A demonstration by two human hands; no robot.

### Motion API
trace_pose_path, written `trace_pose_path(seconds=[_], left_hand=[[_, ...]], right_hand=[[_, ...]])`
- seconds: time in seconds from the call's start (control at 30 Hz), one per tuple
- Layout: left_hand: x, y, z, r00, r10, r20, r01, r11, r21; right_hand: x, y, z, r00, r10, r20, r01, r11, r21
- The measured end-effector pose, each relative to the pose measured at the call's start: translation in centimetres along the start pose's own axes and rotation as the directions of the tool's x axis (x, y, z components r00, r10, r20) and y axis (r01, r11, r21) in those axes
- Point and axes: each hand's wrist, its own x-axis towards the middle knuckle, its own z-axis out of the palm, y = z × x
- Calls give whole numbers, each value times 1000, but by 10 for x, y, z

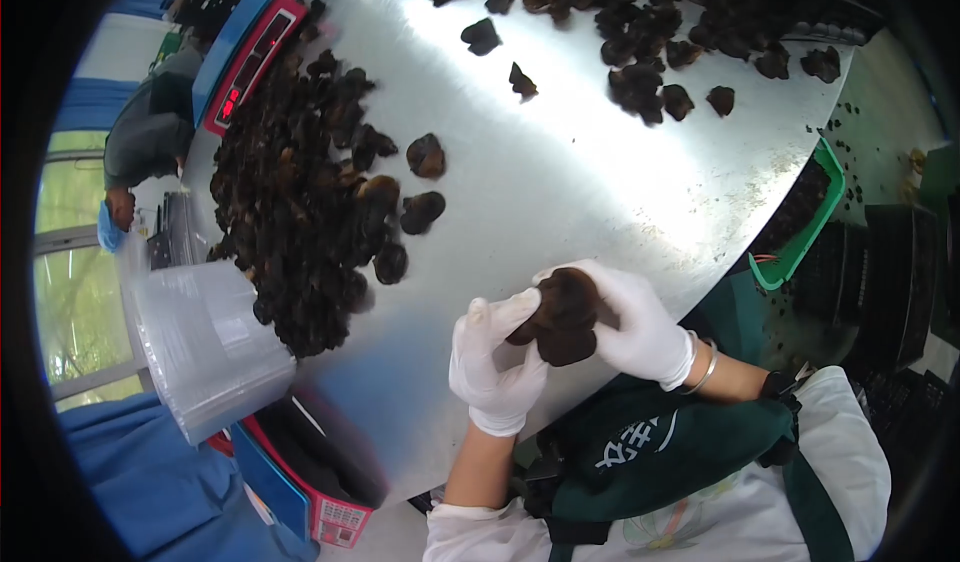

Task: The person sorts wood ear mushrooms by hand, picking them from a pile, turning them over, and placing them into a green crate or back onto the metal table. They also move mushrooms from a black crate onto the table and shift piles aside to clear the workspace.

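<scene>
In front of my body, above the near edge of the metal table (440, 362), a dark brown, lobed wood ear mushroom (566, 324) is held between my two white-gloved hands. My left hand (497, 364) pinches its left side with thumb and fingers. On the other side, my right hand (640, 327) is closed around its right edge, some fingers hidden behind it. To the left lies a large heap of wood ear mushrooms (290, 192), with a few loose pieces beside it. Another pile (640, 22) spreads along the far side of the table.
A red and blue scale (255, 62) with a lit display stands at the far left. Clear plastic film on a roll (210, 342) and a red-rimmed bin (310, 452) are at the near left. A green crate (835, 197) sits right of the table. Another person (155, 122) bends over at the left.
</scene>
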Motion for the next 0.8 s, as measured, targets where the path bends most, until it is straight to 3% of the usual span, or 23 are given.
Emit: trace_pose_path(seconds=[0.07,0.13,0.17,0.23,0.27,0.3,0.33,0.37,0.4,0.43,0.47,0.5,0.53,0.57,0.67,0.73,0.77,0.8], left_hand=[[5,2,-5,996,-88,-7,87,996,-15],[20,-9,-25,972,-180,-151,195,976,93],[32,-18,-38,926,-285,-248,303,952,39],[63,-44,-74,842,-413,-346,431,902,-28],[76,-56,-90,821,-441,-362,462,886,-31],[81,-64,-94,862,-349,-368,436,881,185],[84,-73,-95,900,-254,-355,389,834,392],[91,-79,-93,933,-156,-325,326,748,578],[96,-65,-74,961,-153,-232,253,830,497],[97,-52,-50,985,-115,-127,160,885,437],[95,-40,-26,987,-160,-26,161,967,198],[93,-32,-12,975,-183,128,171,980,99],[95,-30,-2,950,-148,275,88,971,220],[94,-33,13,943,-101,318,54,986,155],[111,-32,54,932,-83,352,42,992,122],[122,-29,70,903,2,430,-102,973,209],[128,-29,72,881,44,471,-181,951,250],[131,-30,69,892,16,452,-151,952,266]], right_hand=[[4,-6,-9,993,28,111,-18,996,-89],[13,-16,-31,945,49,322,15,981,-192],[19,-10,-45,957,-104,271,192,927,-323],[39,1,-84,979,-157,133,205,816,-541],[53,-2,-101,985,-167,-50,116,841,-529],[71,-10,-116,927,-342,-155,138,695,-706],[83,-5,-130,868,-476,-143,124,486,-865],[85,-2,-130,875,-466,-134,66,388,-919],[85,2,-128,882,-454,-128,7,284,-959],[75,7,-119,912,-410,-27,124,337,-933],[70,-5,-108,976,-203,73,162,468,-869],[62,-13,-101,945,-268,188,298,466,-833],[60,-20,-99,894,-333,300,430,454,-780],[69,-32,-106,926,-215,310,377,545,-749],[124,-5,-146,835,-549,-41,223,405,-887],[153,27,-171,803,-594,-54,25,123,-992],[152,38,-179,895,-444,37,143,206,-968],[143,25,-181,964,-245,101,207,460,-863]])
